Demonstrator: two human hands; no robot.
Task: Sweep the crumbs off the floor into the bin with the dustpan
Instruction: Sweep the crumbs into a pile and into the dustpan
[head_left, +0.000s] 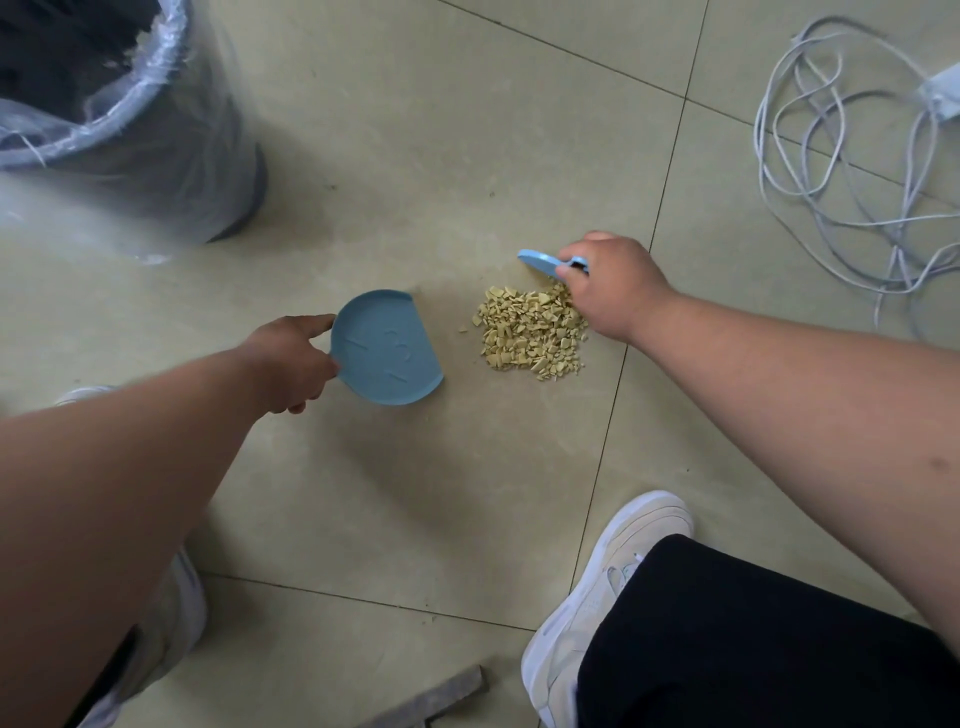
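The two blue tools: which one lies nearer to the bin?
The dustpan, the round flat tray held by the left hand. The brush in the right hand lies beyond the crumbs, farther from the bin.

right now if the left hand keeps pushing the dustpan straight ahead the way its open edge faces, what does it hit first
Most likely the pile of crumbs. The left hand holds the dustpan with its flat edge facing the pile, with only bare floor between them.

White cable (852, 171) coiled on tiles; white shoe (597, 597); grey bar (441, 699).
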